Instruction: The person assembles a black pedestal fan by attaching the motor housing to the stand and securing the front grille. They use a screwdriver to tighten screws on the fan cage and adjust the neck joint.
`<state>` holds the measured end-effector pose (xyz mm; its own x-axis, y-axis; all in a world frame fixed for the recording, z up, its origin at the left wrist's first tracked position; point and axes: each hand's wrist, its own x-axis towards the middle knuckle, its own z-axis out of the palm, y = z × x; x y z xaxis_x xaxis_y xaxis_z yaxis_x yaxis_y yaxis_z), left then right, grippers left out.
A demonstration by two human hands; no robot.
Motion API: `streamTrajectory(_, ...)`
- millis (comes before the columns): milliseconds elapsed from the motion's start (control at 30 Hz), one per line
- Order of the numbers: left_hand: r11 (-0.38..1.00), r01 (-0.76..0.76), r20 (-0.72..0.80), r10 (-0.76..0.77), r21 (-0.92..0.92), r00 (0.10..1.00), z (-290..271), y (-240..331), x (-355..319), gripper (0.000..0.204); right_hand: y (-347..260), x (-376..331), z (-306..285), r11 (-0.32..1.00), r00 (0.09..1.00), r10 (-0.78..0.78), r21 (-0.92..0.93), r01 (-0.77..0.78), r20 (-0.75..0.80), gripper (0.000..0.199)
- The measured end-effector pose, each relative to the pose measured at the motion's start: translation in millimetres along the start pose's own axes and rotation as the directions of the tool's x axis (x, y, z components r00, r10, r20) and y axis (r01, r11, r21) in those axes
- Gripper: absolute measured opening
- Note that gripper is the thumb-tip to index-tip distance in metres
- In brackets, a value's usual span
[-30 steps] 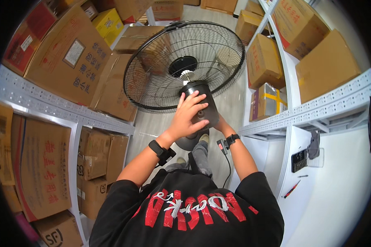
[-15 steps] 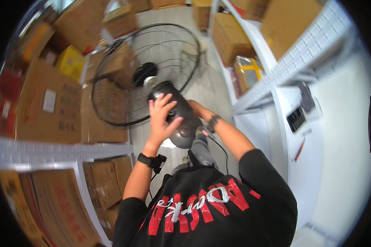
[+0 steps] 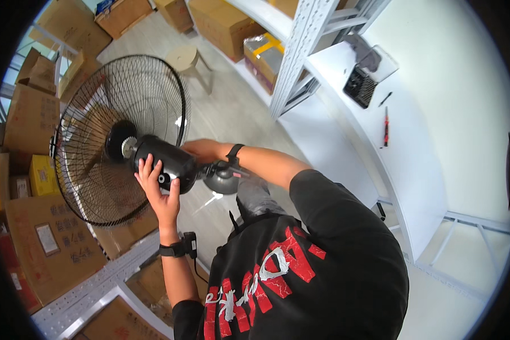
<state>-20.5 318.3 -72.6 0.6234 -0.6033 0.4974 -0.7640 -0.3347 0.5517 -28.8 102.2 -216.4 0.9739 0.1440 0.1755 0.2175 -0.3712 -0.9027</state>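
A black pedestal fan stands in front of me, its round wire grille (image 3: pixel 105 141) facing away. My left hand (image 3: pixel 158 190) wraps around the near side of the black motor housing (image 3: pixel 167 161). My right hand (image 3: pixel 201 150) grips the far side of the same housing, just above the rounded neck joint (image 3: pixel 224 178). Both wrists wear black bands. The fan's blades are hidden behind the motor and grille.
Metal shelving (image 3: pixel 300 45) with cardboard boxes (image 3: pixel 39 243) surrounds me on the left and at the top. A beige stool (image 3: pixel 190 59) stands beyond the fan. A white worktop (image 3: pixel 413 147) at right carries a red-handled screwdriver (image 3: pixel 386 126) and a small black device (image 3: pixel 360 85).
The view has swung, so the fan now lies at left and the white worktop at right. Both hands stay on the motor housing.
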Motion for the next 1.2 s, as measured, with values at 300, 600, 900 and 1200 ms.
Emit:
streamTrajectory(300, 1.000, -0.022, -0.056, 0.023, 0.005, 0.998, 11.4, -7.7, -2.4, 0.055, 41.5, 6.5, 16.7, 0.992, 0.990, -0.120, 0.024, 0.122, -0.068, 0.034)
streamTrajectory(600, 1.000, 0.017, -0.066, -0.015, 0.024, 0.998, 8.9, -9.5, -2.4, 0.058, 22.0, 15.1, 6.1, 0.962, 0.966, -0.254, 0.087, 0.258, -0.046, 0.032)
streamTrajectory(900, 0.997, 0.054, -0.139, -0.046, 0.052, 0.989, 8.7, -14.5, -12.4, 0.063, 32.9, 27.7, 19.0, 0.983, 0.983, -0.183, 0.039, 0.182, 0.028, 0.049)
streamTrajectory(1200, 0.998, 0.018, -0.052, -0.015, 0.061, 0.999, 2.4, -16.8, -19.6, 0.066, -6.9, 49.1, -1.6, 0.855, 0.748, 0.483, -0.061, -0.515, 0.456, 0.061)
